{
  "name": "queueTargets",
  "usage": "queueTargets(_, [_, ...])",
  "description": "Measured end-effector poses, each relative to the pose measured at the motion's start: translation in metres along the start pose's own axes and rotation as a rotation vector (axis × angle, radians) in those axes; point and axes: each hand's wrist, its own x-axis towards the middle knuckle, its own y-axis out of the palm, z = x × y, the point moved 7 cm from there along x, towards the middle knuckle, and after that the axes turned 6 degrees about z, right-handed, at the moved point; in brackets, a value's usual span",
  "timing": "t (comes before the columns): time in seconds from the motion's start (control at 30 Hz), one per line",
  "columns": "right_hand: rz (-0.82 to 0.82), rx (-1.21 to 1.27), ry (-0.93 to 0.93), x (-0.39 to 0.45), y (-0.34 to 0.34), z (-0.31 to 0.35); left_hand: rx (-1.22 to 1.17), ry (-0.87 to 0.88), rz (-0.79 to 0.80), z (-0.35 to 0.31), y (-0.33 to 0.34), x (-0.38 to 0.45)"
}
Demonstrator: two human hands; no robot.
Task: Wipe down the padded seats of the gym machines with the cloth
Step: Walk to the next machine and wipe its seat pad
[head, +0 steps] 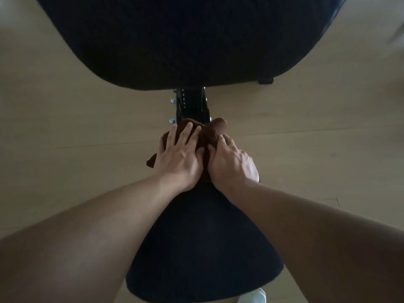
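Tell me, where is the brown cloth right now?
In the head view, the brown cloth lies mid-frame on the seat pad's narrow far end, under the left hand and right hand.

Both hands rest on a brown cloth (204, 136) at the narrow far end of a black padded seat (203, 248). The left hand (178, 154) lies flat with fingers spread; the right hand (231, 160) bunches the cloth with curled fingers. Beyond, a black metal frame (192, 103) joins a larger black pad (185, 38) above a pale wood floor (306, 127).
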Motion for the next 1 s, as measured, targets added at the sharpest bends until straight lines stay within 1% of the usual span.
queueTargets(0.2, [-0.053, 0.065, 0.015, 0.03, -0.009, 0.001, -0.045, 0.085, 0.075, -0.002, -0.015, 0.048])
queueTargets(0.27, [-0.082, 0.086, 0.027, 0.039, -0.011, -0.001, 0.024, 0.054, 0.092, -0.006, -0.019, 0.059])
queueTargets(0.37, [-0.115, 0.135, 0.028, 0.049, -0.011, -0.005, 0.127, -0.018, 0.058, -0.013, -0.021, 0.063])
queueTargets(0.43, [-0.112, 0.188, 0.014, 0.053, -0.009, -0.008, 0.15, -0.06, 0.041, -0.014, -0.022, 0.059])
queueTargets(0.5, [-0.05, 0.274, 0.049, 0.057, -0.006, -0.013, 0.154, -0.109, 0.063, -0.018, -0.025, 0.058])
queueTargets(0.57, [0.062, 0.386, 0.115, 0.056, -0.005, -0.022, 0.153, -0.186, 0.126, -0.025, -0.028, 0.057])
queueTargets(0.63, [0.165, 0.466, 0.18, 0.045, -0.002, -0.04, 0.191, -0.218, 0.181, -0.039, -0.029, 0.053])
queueTargets(0.67, [0.214, 0.484, 0.215, 0.036, 0.001, -0.052, 0.231, -0.187, 0.199, -0.05, -0.027, 0.049])
queueTargets(0.77, [0.327, 0.587, 0.339, -0.008, 0.014, -0.102, 0.378, 0.063, 0.271, -0.1, 0.007, 0.027])
queueTargets(0.83, [0.363, 0.722, 0.435, -0.048, 0.02, -0.133, 0.405, 0.13, 0.328, -0.13, 0.033, 0.003])
queueTargets(0.93, [0.32, 0.849, 0.547, -0.103, 0.03, -0.161, 0.337, 0.205, 0.35, -0.158, 0.051, -0.032])
queueTargets(1.0, [0.251, 0.862, 0.565, -0.133, 0.034, -0.162, 0.232, 0.273, 0.279, -0.163, 0.055, -0.052])
